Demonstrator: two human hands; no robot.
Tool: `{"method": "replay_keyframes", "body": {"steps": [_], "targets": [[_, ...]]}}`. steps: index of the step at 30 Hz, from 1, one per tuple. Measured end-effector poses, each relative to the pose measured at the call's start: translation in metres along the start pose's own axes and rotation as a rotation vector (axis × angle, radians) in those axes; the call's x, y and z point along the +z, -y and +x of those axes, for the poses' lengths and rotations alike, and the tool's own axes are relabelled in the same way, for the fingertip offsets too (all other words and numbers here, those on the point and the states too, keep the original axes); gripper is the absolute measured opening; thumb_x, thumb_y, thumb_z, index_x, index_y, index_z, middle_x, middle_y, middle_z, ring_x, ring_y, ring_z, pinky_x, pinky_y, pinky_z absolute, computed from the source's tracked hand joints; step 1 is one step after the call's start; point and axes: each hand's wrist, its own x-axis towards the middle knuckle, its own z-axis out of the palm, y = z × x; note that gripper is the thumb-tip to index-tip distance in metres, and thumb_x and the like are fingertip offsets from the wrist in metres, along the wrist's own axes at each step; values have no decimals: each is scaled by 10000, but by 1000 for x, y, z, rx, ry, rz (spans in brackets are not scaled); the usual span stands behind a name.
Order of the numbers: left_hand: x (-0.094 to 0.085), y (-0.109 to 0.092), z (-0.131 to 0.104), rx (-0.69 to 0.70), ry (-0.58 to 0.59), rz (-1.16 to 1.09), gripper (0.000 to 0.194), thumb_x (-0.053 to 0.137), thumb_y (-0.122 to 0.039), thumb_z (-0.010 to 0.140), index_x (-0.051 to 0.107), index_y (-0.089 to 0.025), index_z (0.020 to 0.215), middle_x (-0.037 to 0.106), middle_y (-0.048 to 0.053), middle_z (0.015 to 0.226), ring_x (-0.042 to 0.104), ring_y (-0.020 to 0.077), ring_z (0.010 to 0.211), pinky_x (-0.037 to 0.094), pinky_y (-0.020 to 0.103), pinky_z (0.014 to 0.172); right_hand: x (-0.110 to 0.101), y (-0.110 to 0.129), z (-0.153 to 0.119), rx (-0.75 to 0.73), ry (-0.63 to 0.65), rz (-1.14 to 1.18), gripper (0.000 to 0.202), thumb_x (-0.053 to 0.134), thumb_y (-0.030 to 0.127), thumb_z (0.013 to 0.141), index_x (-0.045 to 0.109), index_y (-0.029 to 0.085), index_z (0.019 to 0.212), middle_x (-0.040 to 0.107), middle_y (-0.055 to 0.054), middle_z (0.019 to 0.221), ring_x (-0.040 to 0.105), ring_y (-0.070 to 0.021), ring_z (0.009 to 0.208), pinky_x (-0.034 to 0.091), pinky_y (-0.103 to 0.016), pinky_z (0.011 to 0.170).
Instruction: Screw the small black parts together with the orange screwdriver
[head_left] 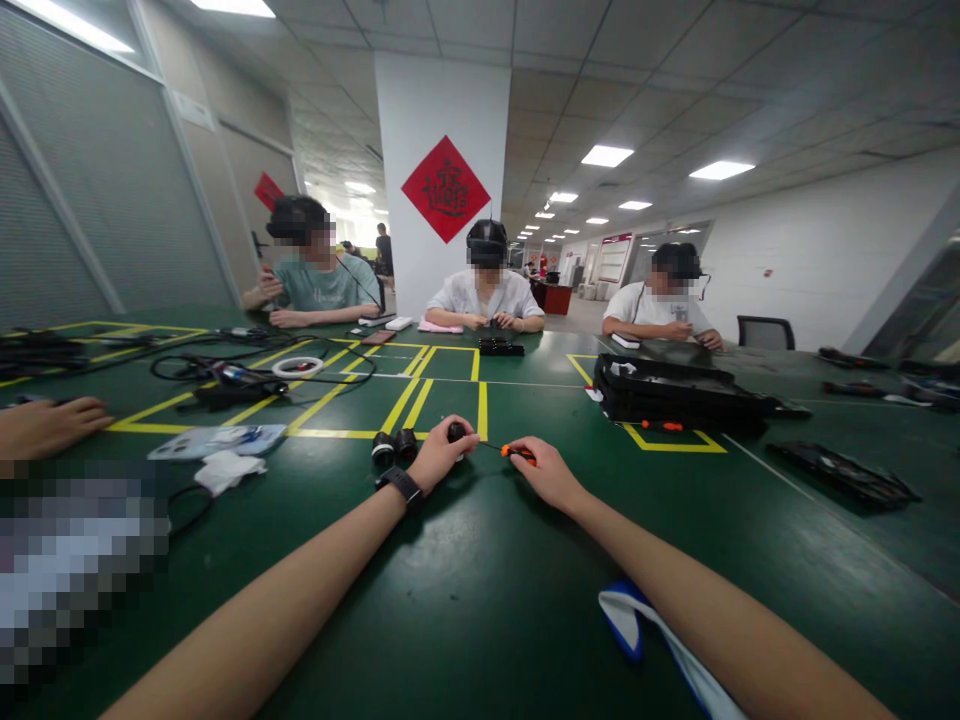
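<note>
Over the green table, my left hand [442,450] is closed round a small black cylindrical part [455,432], its wrist wearing a dark watch. In my right hand [545,468] is a screwdriver with an orange and black handle [517,454]. The thin shaft points left toward the black part; whether its tip touches is too small to tell. Just left of my left hand stand two black round parts, one with a pale ring [383,450] and a darker one [406,444].
An open black tool case [675,388] lies to the right, with a black tray [840,474] beyond it. Cables [240,378], a white ring [298,367] and a crumpled tissue [227,471] lie left. Several people sit around the table [480,620]; a neighbour's hand [56,425] rests at far left.
</note>
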Motion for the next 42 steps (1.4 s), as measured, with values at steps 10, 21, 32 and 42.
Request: {"method": "replay_keyframes", "body": {"steps": [10, 21, 32, 42], "targets": [[0, 1, 0, -18, -12, -29, 271, 577, -403, 661, 530, -177, 803, 554, -21, 635, 519, 102, 583, 396, 210, 538, 0, -1, -1, -16, -24, 52, 172, 515, 221, 768, 580, 168, 918, 581, -39, 910, 531, -135, 847, 407, -282, 793], [0, -2, 0, -4, -16, -43, 279, 596, -399, 645, 534, -172, 795, 556, -18, 660, 520, 101, 594, 409, 219, 564, -1, 1, -1, -26, -2, 38, 190, 504, 235, 789, 567, 170, 956, 581, -49, 939, 531, -138, 864, 408, -291, 799], [-2, -2, -1, 19, -40, 60, 331, 628, -437, 608, 541, -168, 781, 543, -17, 695, 484, 96, 591, 383, 210, 545, -6, 8, -4, -45, -9, 39, 155, 520, 232, 767, 587, 180, 897, 606, -17, 869, 547, -137, 814, 412, -285, 783], [-3, 1, 0, 62, -55, 100, 313, 620, -433, 620, 548, -171, 775, 539, -13, 706, 479, 104, 622, 379, 213, 566, -7, 7, -4, -53, -8, 79, 190, 524, 240, 763, 568, 195, 942, 598, -8, 873, 546, -127, 813, 421, -279, 774]]}}
